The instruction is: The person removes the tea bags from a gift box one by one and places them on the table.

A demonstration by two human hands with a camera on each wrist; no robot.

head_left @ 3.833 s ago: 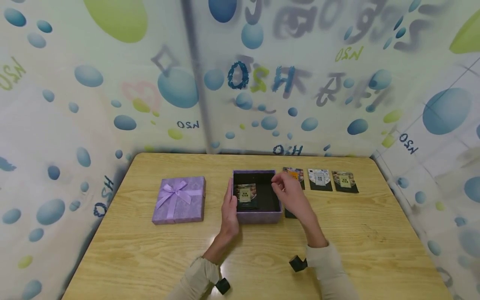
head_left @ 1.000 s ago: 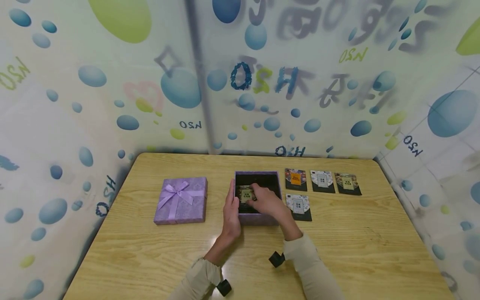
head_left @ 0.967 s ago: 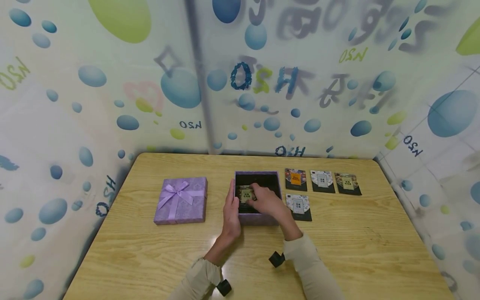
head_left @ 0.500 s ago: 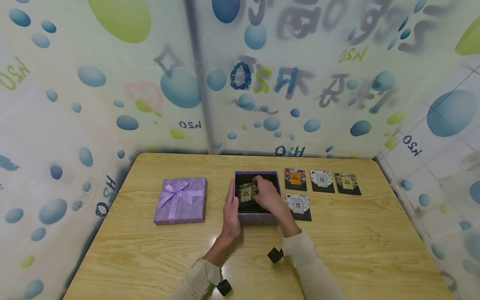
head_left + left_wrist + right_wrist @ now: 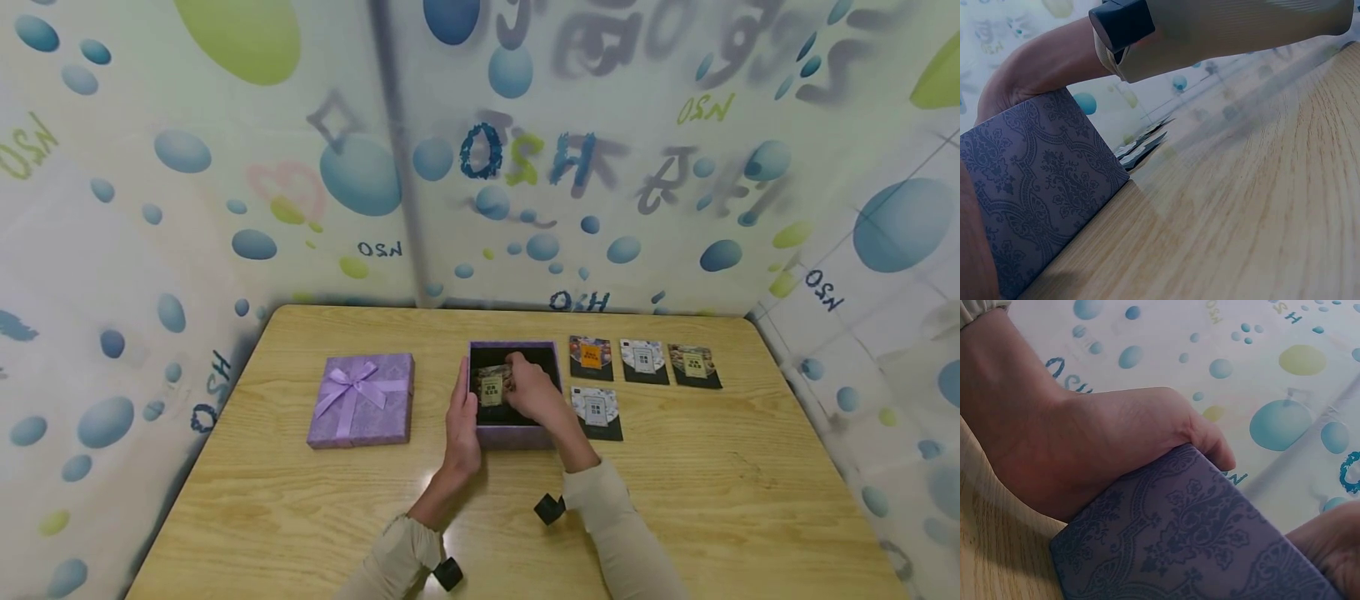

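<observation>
A purple patterned box (image 5: pixel 517 437) with a black inside stands uncovered on the table in the head view. Along its left wall lies my left hand (image 5: pixel 459 429), fingers straight, steadying it. My right hand (image 5: pixel 536 392) reaches over the right wall into the box, its curled fingers pinching the right edge of a dark packet (image 5: pixel 492 390) with a pale green label. The packet is slightly tilted at the box's left half. In the right wrist view, the box wall (image 5: pixel 1179 537) hides those fingertips; the left wrist view shows the box's near side (image 5: pixel 1047 187).
A purple lid (image 5: pixel 362 421) with a ribbon bow lies to the left. Right of the box, an orange-label packet (image 5: pixel 591 358), a white packet (image 5: pixel 644 362) and a green-label packet (image 5: pixel 694 367) form a row. Another white packet (image 5: pixel 597 413) lies in front of them.
My right hand came from the box's right rim to the packet inside. Over the last second its fingers shifted slightly right and the packet tilted. My left hand has stayed on the wall.
</observation>
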